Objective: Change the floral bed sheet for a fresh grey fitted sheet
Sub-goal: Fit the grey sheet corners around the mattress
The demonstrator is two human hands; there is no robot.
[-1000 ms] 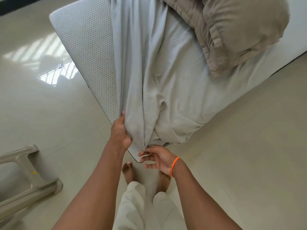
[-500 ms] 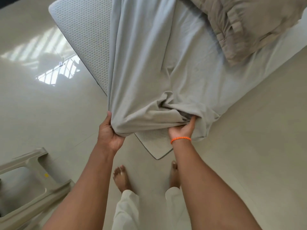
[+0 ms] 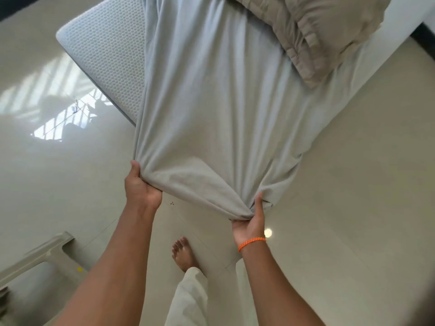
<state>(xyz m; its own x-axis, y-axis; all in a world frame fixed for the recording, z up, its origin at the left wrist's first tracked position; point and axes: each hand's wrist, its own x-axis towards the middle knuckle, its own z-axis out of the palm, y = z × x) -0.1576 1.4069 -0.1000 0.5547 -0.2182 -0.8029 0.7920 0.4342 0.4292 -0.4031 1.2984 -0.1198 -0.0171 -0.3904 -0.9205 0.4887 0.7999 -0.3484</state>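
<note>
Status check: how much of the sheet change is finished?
Done: no floral sheet in view; grey fitted sheet lies over the mattress. In hand: left hand and right hand grip its near hem. Left: cover the bare strip and tuck this corner.

One grey fitted sheet [image 3: 211, 118]; one mattress [image 3: 106, 60] with a honeycomb-textured cover; two hands, the left hand [image 3: 141, 188] and the right hand [image 3: 250, 222], both gripping the sheet's edge; one orange bracelet [image 3: 251, 243] (on the right wrist); one bare foot [image 3: 182, 254] in view; one white trouser leg [image 3: 188, 300]; one beige pillow [image 3: 315, 31] on the bed; one pale plastic stool [image 3: 40, 260] (only partly in view) at the lower left; one tiled floor [image 3: 353, 208].
</note>
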